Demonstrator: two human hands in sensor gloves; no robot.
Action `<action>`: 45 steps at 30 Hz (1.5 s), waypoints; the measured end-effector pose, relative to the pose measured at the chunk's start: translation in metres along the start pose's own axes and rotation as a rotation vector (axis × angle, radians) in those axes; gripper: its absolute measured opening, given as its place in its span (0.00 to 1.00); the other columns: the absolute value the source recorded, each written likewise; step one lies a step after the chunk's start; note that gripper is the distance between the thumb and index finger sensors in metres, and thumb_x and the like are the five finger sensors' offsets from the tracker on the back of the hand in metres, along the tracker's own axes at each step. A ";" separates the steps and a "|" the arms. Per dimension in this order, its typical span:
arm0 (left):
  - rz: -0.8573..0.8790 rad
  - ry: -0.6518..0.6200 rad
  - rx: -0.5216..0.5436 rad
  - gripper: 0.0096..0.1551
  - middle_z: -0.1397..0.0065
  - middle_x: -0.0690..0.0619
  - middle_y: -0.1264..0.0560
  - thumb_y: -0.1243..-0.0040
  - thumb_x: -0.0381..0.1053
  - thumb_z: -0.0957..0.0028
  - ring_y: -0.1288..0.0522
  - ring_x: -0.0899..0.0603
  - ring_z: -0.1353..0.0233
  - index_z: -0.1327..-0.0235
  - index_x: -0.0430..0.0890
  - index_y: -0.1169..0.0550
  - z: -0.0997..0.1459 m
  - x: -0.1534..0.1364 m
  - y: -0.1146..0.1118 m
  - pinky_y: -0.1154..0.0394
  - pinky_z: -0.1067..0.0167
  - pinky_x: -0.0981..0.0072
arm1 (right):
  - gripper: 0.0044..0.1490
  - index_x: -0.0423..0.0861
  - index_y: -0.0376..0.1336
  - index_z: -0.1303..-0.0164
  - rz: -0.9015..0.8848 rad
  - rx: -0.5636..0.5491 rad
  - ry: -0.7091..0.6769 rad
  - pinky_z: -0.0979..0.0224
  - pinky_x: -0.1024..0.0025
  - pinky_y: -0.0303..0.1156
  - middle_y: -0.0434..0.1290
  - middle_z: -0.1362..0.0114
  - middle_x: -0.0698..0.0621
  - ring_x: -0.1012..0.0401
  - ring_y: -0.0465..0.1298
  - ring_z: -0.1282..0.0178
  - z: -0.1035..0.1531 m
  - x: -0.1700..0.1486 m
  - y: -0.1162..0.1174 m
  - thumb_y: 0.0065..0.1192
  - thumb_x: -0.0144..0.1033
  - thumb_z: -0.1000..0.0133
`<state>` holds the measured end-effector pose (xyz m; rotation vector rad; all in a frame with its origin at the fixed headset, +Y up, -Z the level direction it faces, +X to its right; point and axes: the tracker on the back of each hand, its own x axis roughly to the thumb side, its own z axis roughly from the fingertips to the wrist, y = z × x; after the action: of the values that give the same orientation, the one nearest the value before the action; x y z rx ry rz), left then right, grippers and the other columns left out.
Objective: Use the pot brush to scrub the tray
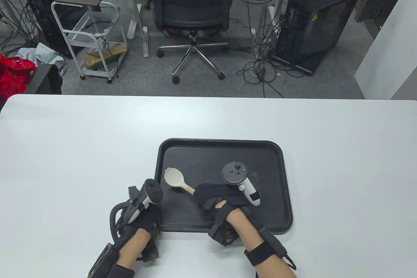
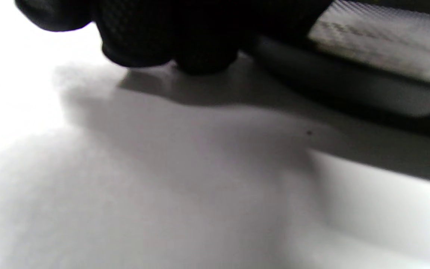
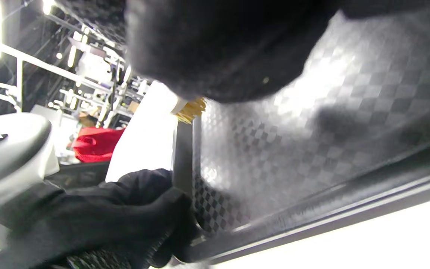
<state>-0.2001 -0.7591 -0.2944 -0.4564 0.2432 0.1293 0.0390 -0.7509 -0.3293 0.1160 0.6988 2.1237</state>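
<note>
Tray [image 1: 280,177]: on surface [image 1: 65,147], near edge. Left hand [image 1: 143,216] grips its left rim. Right hand [image 1: 221,199] clasps brush [image 1: 176,178], head over tray's left. Risk: hard strokes may slide tray if rim grip slackens.

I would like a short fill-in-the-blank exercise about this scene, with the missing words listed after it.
1. The pot brush is held by its handle in the ___ hand.
2. The brush head lies over the tray's ___ half in the table view.
3. The left hand grips the tray's ___ near corner.
4. The tray rests on a ___ table.

Missing words: right; left; left; white
</note>
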 end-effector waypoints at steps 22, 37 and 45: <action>0.002 -0.002 0.001 0.39 0.45 0.52 0.24 0.42 0.57 0.52 0.20 0.45 0.51 0.34 0.38 0.38 0.000 0.000 0.000 0.26 0.47 0.46 | 0.34 0.36 0.63 0.33 0.103 -0.003 0.093 0.83 0.66 0.79 0.80 0.54 0.42 0.58 0.83 0.82 0.004 -0.011 -0.020 0.64 0.45 0.43; 0.005 -0.001 0.000 0.39 0.45 0.52 0.24 0.42 0.57 0.52 0.20 0.45 0.51 0.34 0.38 0.38 0.000 -0.001 0.000 0.26 0.47 0.46 | 0.34 0.36 0.65 0.34 0.156 0.052 0.203 0.81 0.64 0.79 0.81 0.54 0.43 0.57 0.83 0.81 0.025 -0.043 -0.086 0.66 0.46 0.43; 0.004 -0.002 0.000 0.39 0.45 0.53 0.24 0.42 0.57 0.52 0.20 0.45 0.51 0.34 0.38 0.38 0.000 -0.001 0.000 0.26 0.47 0.46 | 0.34 0.35 0.66 0.37 0.096 0.017 0.264 0.81 0.62 0.79 0.81 0.56 0.41 0.56 0.83 0.82 0.041 -0.073 -0.125 0.69 0.45 0.45</action>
<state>-0.2006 -0.7593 -0.2939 -0.4562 0.2419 0.1339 0.1871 -0.7311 -0.3484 -0.1263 0.8806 2.2491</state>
